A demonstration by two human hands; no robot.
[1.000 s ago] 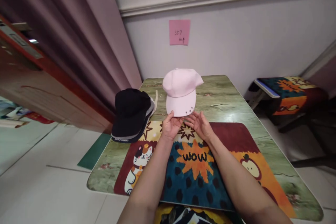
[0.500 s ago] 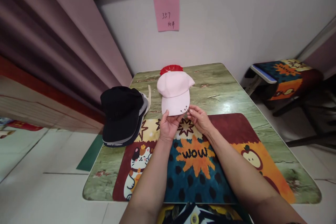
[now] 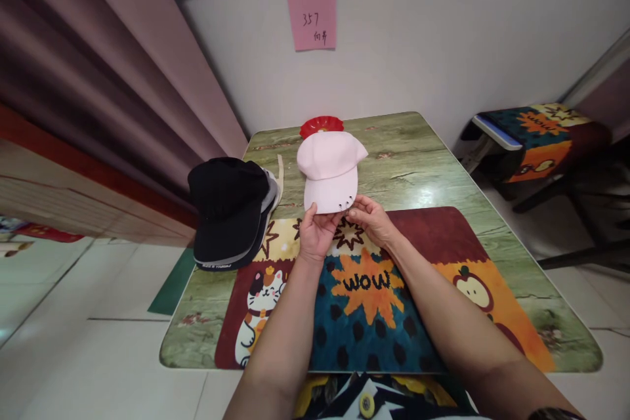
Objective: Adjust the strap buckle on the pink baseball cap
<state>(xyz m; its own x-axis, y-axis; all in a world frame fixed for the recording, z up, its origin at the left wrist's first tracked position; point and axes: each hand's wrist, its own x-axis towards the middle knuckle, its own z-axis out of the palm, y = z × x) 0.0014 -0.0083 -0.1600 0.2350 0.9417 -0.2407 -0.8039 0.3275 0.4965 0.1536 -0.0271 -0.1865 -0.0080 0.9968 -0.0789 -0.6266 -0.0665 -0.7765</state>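
Note:
A pale pink cap (image 3: 329, 161) is held up over the middle of the table, its brim toward me. Small dark metal rings pierce the brim's right edge. My left hand (image 3: 317, 231) grips the brim's front edge, thumb on top and fingers beneath. At the ringed right corner, my right hand (image 3: 370, 220) has its thumb and fingers pinched together on the brim edge by the rings. To the left, a black cap (image 3: 226, 207) rests on top of other caps, with grey and navy brims showing under it.
Behind the pink cap sits a red scalloped dish (image 3: 321, 125). A colourful printed mat (image 3: 418, 236) covers the near part of the green wood-patterned table (image 3: 423, 170). A pink note (image 3: 312, 16) is on the wall. A stool with a printed cover (image 3: 536, 138) stands at right.
The view has shifted slightly. My right fingers have changed position a little at the ringed corner, and the rings show more clearly. Both hands still hold the pink cap.

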